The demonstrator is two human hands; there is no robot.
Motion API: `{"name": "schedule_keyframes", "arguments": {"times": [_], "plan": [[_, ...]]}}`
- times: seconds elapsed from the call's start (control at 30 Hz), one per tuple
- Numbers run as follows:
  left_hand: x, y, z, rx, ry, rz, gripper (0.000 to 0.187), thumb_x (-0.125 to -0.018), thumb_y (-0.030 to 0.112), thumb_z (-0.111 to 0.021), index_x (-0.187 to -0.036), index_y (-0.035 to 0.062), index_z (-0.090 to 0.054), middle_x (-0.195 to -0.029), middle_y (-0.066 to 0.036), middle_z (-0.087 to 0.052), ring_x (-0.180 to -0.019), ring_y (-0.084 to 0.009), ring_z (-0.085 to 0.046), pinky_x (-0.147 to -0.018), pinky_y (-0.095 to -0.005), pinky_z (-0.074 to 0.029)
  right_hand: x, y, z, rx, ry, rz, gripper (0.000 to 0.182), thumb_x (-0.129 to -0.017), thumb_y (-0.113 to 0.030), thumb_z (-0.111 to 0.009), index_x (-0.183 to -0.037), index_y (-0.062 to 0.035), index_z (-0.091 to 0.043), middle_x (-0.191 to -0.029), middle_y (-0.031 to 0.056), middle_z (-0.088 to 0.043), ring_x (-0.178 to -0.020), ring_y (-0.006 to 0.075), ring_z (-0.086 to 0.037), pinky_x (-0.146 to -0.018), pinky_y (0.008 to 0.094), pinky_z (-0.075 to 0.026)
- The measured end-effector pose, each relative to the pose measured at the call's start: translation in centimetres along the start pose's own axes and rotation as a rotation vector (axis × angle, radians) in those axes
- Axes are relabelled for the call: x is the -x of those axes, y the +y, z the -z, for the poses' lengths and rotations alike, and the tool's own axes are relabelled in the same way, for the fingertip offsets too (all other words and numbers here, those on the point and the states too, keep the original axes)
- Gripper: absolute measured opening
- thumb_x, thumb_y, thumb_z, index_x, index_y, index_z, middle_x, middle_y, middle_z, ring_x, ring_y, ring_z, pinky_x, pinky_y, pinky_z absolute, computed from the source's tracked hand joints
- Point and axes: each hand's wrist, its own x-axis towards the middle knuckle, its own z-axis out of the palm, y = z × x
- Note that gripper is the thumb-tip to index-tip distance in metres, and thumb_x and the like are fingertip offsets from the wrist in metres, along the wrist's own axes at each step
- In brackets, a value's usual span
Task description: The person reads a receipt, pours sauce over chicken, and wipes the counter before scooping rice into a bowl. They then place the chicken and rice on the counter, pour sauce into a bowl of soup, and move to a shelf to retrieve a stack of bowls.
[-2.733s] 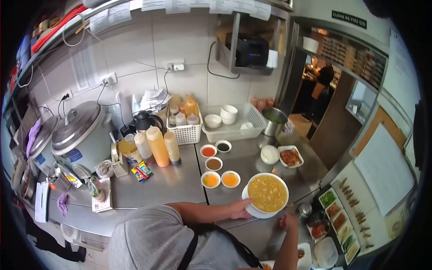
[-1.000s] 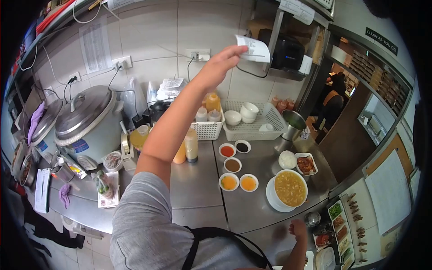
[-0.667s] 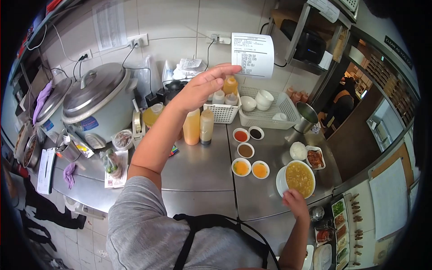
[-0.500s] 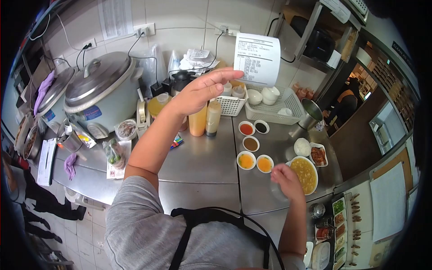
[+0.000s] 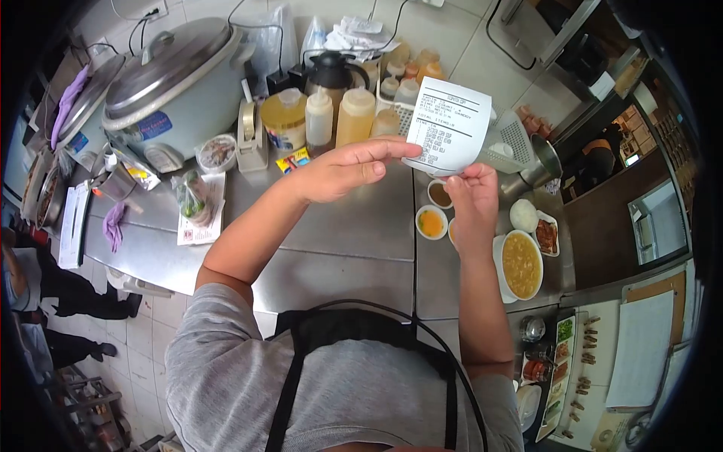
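A printed paper receipt is held up in front of me above the counter. My left hand has its fingers stretched and pressed together, their tips gripping the paper's lower left edge; the thumb is off the paper. At the bottom edge, my right hand pinches the receipt between thumb and fingers. Below the hands stand a small bowl of orange sauce and a bowl of brown sauce, partly covered by paper and hand. A white bowl of yellow soup stands right of my right forearm.
Rice and a dish of browned meat sit beside the soup. Along the back are large rice cookers, squeeze bottles, a tape dispenser and a black jug. Garnish trays line the right. People stand at far left.
My right hand has risen from beside the soup bowl to grip the receipt's bottom edge. The receipt sits lower and further right in view, and the camera view has shifted.
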Motion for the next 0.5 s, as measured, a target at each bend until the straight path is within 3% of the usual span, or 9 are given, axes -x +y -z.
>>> {"name": "schedule_keyframes", "arguments": {"times": [0.23, 0.5], "plan": [[2.5, -3.0, -1.2, 0.183, 0.059, 0.089, 0.046, -0.086, 0.03, -0.039, -0.123, 0.0034, -0.036, -0.116, -0.005, -0.04, -0.102, -0.0154, -0.036, -0.091, -0.0287, -0.026, 0.6, 2.7, -0.3, 0.083, 0.11, -0.085, 0.016, -0.079, 0.002, -0.047, -0.087, -0.0068, -0.035, -0.085, 0.0068, -0.051, -0.071, 0.0084, -0.05, -0.065, 0.0206, -0.043], [3.5, -5.4, -1.5, 0.33, 0.197, 0.043, 0.048, -0.085, 0.027, -0.043, -0.125, 0.0041, -0.032, -0.117, -0.005, -0.04, -0.107, -0.0145, -0.036, -0.091, -0.0278, -0.026, 1.2, 4.7, -0.1, 0.118, 0.096, -0.189, 0.02, -0.078, 0.002, -0.049, -0.088, -0.0049, -0.032, -0.08, 0.0073, -0.049, -0.064, 0.009, -0.051, -0.058, 0.0197, -0.043]]}}
